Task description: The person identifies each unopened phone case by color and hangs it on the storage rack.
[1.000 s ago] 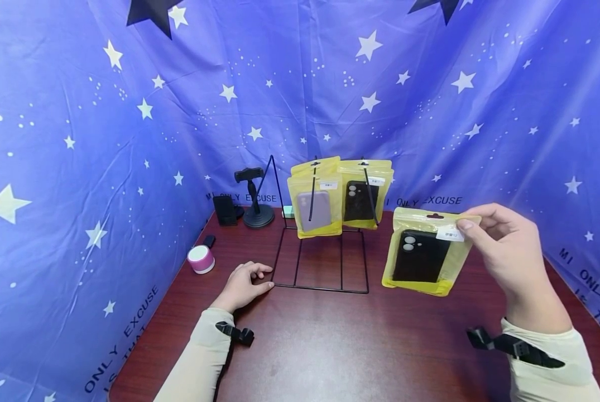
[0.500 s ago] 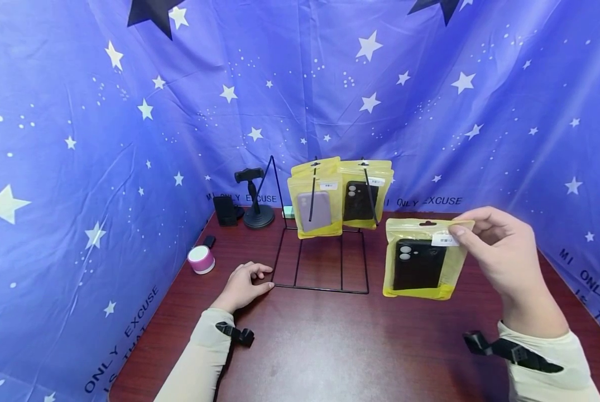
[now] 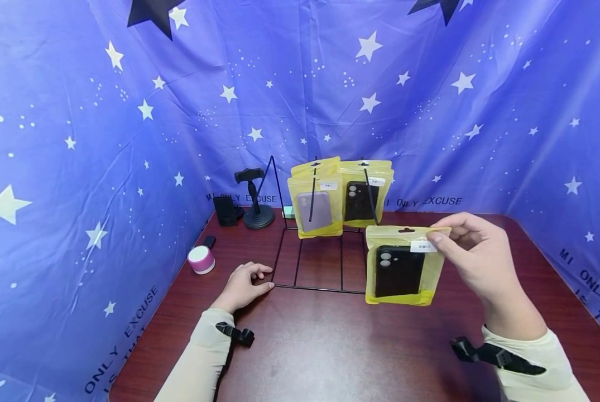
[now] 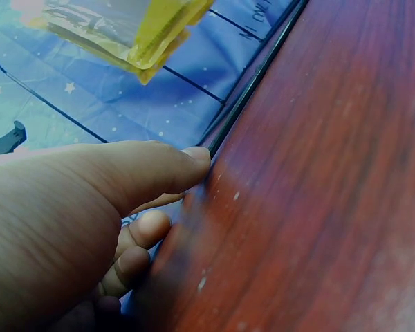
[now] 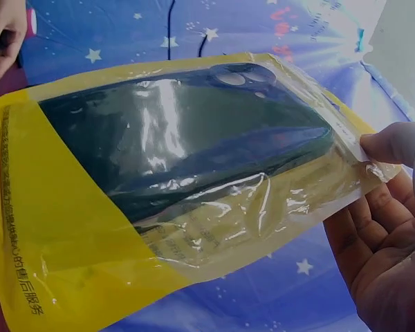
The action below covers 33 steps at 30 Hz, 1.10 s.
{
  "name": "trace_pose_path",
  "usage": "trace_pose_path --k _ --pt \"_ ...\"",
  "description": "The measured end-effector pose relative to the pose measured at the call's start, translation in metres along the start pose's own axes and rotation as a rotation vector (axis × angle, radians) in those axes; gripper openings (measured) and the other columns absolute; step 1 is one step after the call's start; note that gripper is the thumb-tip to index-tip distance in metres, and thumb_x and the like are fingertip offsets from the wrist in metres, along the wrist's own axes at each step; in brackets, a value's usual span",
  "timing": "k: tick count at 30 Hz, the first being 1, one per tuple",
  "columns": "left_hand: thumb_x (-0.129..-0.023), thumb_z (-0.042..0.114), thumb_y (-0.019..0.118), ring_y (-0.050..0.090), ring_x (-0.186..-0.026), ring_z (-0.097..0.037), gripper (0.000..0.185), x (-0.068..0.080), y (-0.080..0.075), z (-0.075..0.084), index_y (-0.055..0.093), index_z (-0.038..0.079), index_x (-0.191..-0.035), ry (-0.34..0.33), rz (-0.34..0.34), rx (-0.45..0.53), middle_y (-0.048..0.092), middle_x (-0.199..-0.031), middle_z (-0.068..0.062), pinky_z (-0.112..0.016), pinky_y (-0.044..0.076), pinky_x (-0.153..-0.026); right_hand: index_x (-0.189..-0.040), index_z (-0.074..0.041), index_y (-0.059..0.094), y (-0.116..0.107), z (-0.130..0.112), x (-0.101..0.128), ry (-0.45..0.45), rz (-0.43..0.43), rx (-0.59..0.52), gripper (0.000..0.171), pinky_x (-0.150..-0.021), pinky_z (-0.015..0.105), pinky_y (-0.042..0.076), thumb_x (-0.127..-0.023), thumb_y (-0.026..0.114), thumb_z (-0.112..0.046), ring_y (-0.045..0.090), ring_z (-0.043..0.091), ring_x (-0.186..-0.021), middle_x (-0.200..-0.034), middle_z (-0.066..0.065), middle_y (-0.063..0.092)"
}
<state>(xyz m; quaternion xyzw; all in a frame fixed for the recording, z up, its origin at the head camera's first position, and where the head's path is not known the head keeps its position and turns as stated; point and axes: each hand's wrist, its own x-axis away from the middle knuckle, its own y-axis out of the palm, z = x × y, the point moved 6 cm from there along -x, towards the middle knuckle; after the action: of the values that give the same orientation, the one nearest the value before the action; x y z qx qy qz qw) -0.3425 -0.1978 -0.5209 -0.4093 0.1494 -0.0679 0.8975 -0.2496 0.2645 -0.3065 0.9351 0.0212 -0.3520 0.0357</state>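
Right hand [image 3: 478,259]: pinches pouch [image 3: 401,265] by its top corner, above table [image 3: 330,346].
Left hand [image 3: 241,286]: relaxed on table, touching rack [image 3: 320,268].

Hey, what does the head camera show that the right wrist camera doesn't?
Only the head view shows the wire display rack with two hanging yellow packages, the phone holder stand, the pink speaker and the wooden table. Only the right wrist view shows the printed text strip along the yellow bag's edge. Both show the right hand pinching the packaged black phone case by its top corner, and the left hand.
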Motion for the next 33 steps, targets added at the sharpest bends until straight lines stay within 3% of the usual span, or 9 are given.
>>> trace_pose_path --k 13,26,33 --pt "-0.085 0.028 0.089 0.052 -0.092 -0.015 0.034 0.000 0.001 -0.003 0.078 0.022 -0.117 0.002 0.002 0.009 0.058 -0.091 0.009 -0.040 0.041 -0.087 -0.098 0.010 0.072 0.026 0.013 -0.004 0.054 -0.033 0.165 0.011 -0.047 0.029 0.032 -0.089 0.071 0.016 0.050 0.012 -0.057 -0.077 0.008 0.072" --pt "-0.085 0.028 0.089 0.052 -0.093 -0.014 0.033 0.000 0.002 -0.003 0.078 0.023 -0.116 0.006 0.001 0.005 0.058 -0.091 0.012 -0.040 0.041 -0.087 -0.101 0.010 0.071 0.034 0.025 -0.012 0.043 -0.047 0.161 0.011 -0.049 0.029 0.032 -0.090 0.072 0.013 0.049 0.011 -0.057 -0.079 0.006 0.073" --pt "-0.084 0.027 0.089 0.053 -0.091 -0.014 0.033 0.000 0.000 0.000 0.079 0.022 -0.115 0.020 0.012 -0.007 0.059 -0.090 0.011 -0.039 0.041 -0.086 -0.102 0.007 0.072 0.035 0.032 -0.016 0.062 -0.029 0.245 0.012 -0.049 0.030 0.033 -0.091 0.075 0.008 0.047 0.011 -0.057 -0.072 0.004 0.068"
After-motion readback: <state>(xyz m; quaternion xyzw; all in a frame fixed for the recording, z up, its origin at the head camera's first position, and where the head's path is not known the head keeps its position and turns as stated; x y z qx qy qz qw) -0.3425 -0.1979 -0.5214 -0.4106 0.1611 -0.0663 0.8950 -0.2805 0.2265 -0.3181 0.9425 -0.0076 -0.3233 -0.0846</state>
